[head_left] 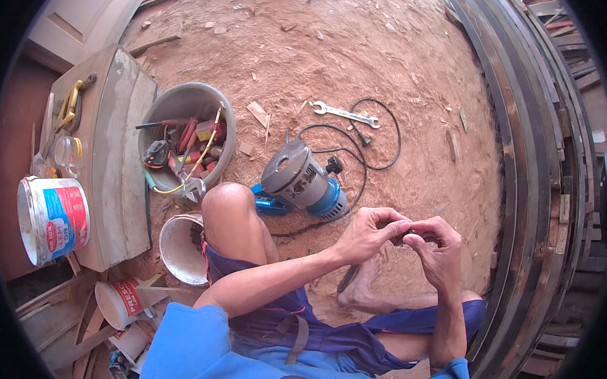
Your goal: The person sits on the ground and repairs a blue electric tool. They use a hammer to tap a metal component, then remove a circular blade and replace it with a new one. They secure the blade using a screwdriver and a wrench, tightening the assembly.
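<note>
Blue and red, a lettered label [63,214] wraps the white bucket [32,213] at my left. My left hand [374,233] and right hand [438,253] pinch a small dark piece [412,231], mostly hidden.

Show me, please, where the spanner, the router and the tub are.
Spanner [346,114]: head view, on the middle of its shaft.
Router [308,181]: head view, on its grey body.
Tub [179,99]: head view, on its bare inner wall.
</note>
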Available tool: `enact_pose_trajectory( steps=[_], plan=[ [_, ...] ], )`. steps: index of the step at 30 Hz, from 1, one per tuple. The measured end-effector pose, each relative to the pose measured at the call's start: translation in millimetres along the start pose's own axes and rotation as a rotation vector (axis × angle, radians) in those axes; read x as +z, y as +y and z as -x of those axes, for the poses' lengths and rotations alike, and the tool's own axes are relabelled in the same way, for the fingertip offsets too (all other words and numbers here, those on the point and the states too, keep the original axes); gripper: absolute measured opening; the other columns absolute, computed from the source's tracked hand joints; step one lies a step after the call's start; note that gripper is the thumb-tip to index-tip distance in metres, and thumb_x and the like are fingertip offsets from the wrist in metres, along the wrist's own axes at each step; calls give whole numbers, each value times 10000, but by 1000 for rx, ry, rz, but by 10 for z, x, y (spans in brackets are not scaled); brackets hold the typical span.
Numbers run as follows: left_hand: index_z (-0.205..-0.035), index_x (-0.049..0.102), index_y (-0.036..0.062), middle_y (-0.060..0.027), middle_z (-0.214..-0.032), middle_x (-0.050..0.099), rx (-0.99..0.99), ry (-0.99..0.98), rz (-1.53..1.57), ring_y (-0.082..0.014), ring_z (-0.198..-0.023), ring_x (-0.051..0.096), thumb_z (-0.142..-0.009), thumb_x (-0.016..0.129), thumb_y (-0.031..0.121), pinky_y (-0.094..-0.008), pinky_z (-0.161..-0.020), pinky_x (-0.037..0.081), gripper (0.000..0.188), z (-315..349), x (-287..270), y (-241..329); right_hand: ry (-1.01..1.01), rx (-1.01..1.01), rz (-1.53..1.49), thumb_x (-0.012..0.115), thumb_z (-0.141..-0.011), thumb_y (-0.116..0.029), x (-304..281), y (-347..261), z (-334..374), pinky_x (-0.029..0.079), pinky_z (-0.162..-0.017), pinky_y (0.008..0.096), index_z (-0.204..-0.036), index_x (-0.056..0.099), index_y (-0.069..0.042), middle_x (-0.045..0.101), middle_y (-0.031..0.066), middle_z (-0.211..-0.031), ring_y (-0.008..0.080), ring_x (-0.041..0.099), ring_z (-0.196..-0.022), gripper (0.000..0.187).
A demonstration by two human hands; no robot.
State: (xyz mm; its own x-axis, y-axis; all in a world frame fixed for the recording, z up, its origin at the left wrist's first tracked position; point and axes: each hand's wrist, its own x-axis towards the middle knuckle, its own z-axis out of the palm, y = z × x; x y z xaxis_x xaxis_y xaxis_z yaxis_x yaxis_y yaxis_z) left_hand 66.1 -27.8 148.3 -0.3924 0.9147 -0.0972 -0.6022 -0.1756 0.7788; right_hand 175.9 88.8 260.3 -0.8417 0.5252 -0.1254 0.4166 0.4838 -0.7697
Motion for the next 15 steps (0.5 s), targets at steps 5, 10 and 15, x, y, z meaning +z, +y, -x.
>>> enact_pose_trajectory(
  steps=[5,10,15],
  plan=[
    [-1106,719,-42,-67,-907,735,45,60,-76,-93,-801,668,-1040,641,230,-265,-732,567,290,-22,-27,-47,12,-40,67,813,-861,-67,58,8,-48,584,-704,295,-1010,737,5,722,111,-914,178,740,-802,183],
    [-1152,686,-38,-55,-935,725,7,28,58,-100,-858,679,-1047,630,248,-263,-750,567,309,-11,-28,-129,22,-100,115,791,-878,-46,93,59,-19,590,-705,306,-1010,736,15,714,126,-925,184,740,-806,155],
    [-1173,648,-19,-60,-1000,705,-180,-42,126,-118,-879,675,-1054,615,272,-269,-773,554,316,-65,-146,-44,119,-82,-87,775,-909,-90,244,350,-58,551,-652,263,-1049,717,-19,702,78,-920,132,692,-760,168]
  ],
)
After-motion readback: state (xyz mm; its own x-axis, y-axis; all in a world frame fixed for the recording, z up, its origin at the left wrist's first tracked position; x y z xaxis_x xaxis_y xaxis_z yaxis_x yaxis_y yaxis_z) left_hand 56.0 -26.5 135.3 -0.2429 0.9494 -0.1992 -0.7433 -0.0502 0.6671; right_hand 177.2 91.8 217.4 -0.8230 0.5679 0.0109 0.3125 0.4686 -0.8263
